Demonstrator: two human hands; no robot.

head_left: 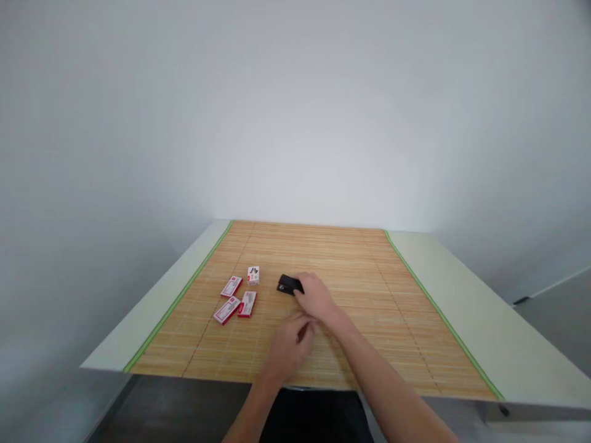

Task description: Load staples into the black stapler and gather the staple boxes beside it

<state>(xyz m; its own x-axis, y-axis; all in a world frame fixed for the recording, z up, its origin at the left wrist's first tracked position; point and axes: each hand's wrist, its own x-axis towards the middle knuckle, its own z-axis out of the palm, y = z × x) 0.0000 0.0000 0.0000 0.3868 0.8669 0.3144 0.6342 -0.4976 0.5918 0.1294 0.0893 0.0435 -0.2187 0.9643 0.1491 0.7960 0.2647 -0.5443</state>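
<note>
My right hand [315,297] reaches forward over the bamboo mat [351,258] and its fingers close on a small black object [289,285], maybe a stapler. My left hand [290,346] hovers just behind it, fingers curled in a loose pinch; what it holds, if anything, I cannot make out. To the left lie three flat red-and-white boxes [231,287] [226,309] [247,303], and a small white box [253,275] stands upright.
The mat has green edging [180,295] and covers the middle of a pale table [484,320] set against white walls. A dark floor shows under the near table edge.
</note>
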